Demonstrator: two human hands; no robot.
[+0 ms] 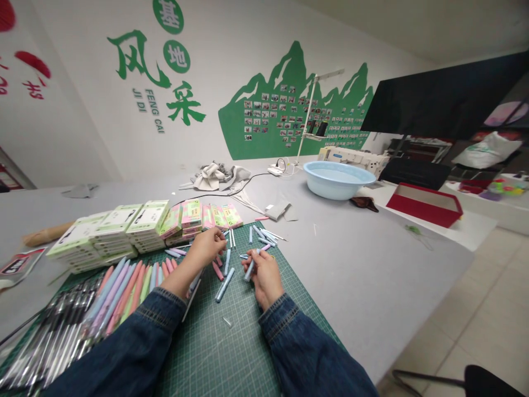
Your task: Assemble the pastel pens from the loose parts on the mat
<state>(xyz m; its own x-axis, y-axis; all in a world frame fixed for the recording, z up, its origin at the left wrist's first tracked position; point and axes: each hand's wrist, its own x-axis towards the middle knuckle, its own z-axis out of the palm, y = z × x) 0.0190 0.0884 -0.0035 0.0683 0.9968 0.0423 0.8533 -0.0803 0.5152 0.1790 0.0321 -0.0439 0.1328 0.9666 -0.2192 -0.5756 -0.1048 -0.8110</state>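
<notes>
On a green cutting mat (223, 353) lie several loose pastel pen barrels and caps (225, 284). My left hand (209, 245) reaches forward over them, fingers curled down onto small parts near the mat's far edge; what it grips is hidden. My right hand (264, 273) is closed round a light blue pen barrel (250, 270), held at a slant. A row of pink, blue and green pen barrels (124, 292) lies left of my left forearm, beside a bundle of clear pens (49, 336).
Stacks of green and pink boxes (124, 226) stand along the mat's far edge. Farther back on the grey table are a light blue basin (336, 179), crumpled cloth (215, 176), a cable and a red box (425, 204). The table edge drops to tiled floor on the right.
</notes>
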